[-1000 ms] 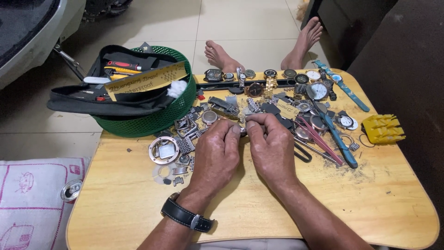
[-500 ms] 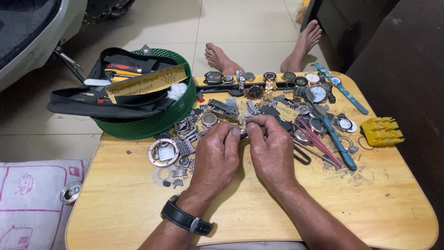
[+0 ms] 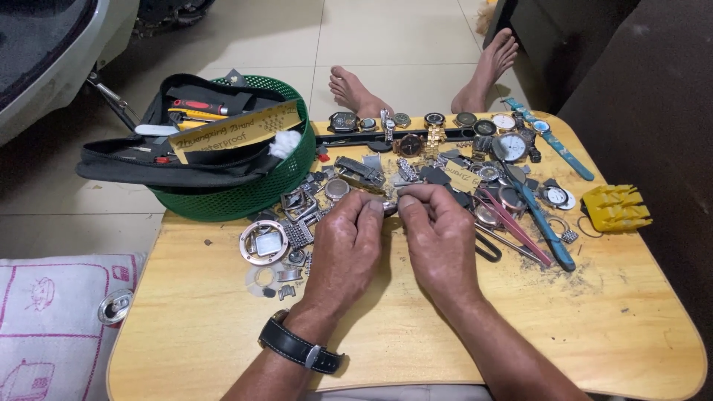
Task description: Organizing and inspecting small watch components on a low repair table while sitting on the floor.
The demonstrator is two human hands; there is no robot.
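My left hand (image 3: pixel 347 246) and my right hand (image 3: pixel 437 239) meet fingertip to fingertip over the middle of a low wooden table (image 3: pixel 208 334). Between the fingertips sits a small silvery watch part (image 3: pixel 390 207), pinched from both sides and mostly hidden by the fingers. A black strap watch (image 3: pixel 297 349) is on my left wrist. Loose metal watch parts (image 3: pixel 297 215) lie just left of my left hand, including a round silver watch case (image 3: pixel 263 241). Pink tweezers (image 3: pixel 512 223) and a blue tool (image 3: pixel 546 234) lie right of my right hand.
A green mesh basket (image 3: pixel 245 189) holding a black tool pouch stands at the table's back left. A row of watches (image 3: pixel 416 122) lines the far edge. A yellow plastic holder (image 3: pixel 615 208) sits at right. Two bare feet (image 3: pixel 356 89) rest on the tiled floor beyond.
Both hands stay pinched together at the table's middle; only slight finger shifts show. The objects on the table have not moved.
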